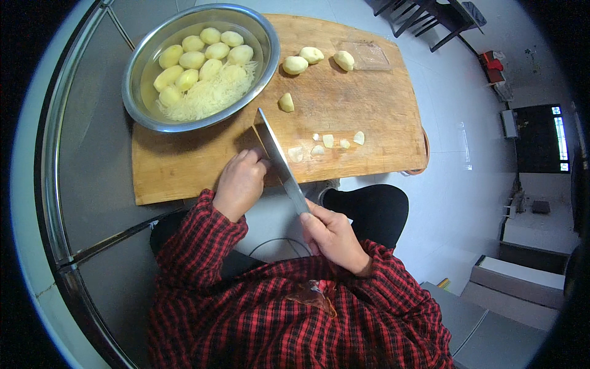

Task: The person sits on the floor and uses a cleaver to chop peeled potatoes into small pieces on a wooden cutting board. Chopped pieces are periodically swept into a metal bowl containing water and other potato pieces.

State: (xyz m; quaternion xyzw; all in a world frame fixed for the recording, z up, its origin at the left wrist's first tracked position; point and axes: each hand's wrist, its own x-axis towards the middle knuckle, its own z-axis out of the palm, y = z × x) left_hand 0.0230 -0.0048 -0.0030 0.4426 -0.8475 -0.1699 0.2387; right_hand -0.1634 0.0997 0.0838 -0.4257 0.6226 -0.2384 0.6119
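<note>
My right hand (333,233) grips the handle of a broad kitchen knife (279,159). Its blade slants up and to the left over the wooden cutting board (193,173). Left of the blade, my left hand (243,180) rests at the board's near edge with its fingers curled. Whatever may lie under those fingers is hidden. Beyond the knife tip sits a cut piece of peeled potato (286,103). Several thin potato slices (327,140) are scattered right of the blade.
A steel basin (270,69) of water overlaps the board's far left, holding peeled potatoes (191,60) and potato shreds (205,99). Three peeled potatoes (295,65) lie at the back, beside a clear plastic sheet (368,56). A grey cabinet (99,152) stands close on the left.
</note>
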